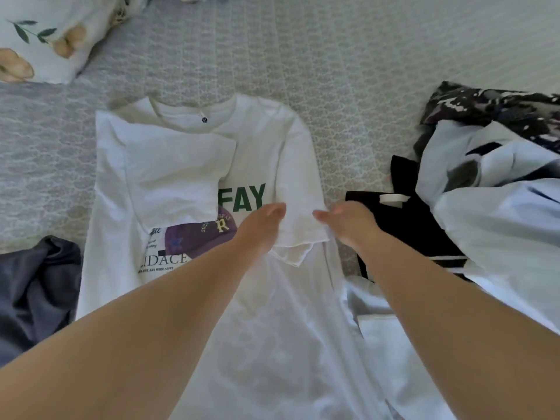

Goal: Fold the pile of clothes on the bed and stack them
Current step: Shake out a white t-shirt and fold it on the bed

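Note:
A white T-shirt [188,165] with green letters and a purple print lies face up on the bed, collar at the far end. Its left side is folded inward over the chest. The right sleeve [298,228] is turned in over the body of the shirt. My left hand [260,228] rests with straight fingers on the shirt at the sleeve's left edge. My right hand [348,222] pinches the sleeve's right edge with its fingertips. The shirt's lower part runs under my forearms toward me.
A pile of unfolded clothes lies to the right: a light blue garment [497,213], a black piece [403,225] and a dark patterned one [485,101]. A dark grey garment [33,286] is at the left. A floral pillow [45,40] sits far left on the grey bedspread [333,56].

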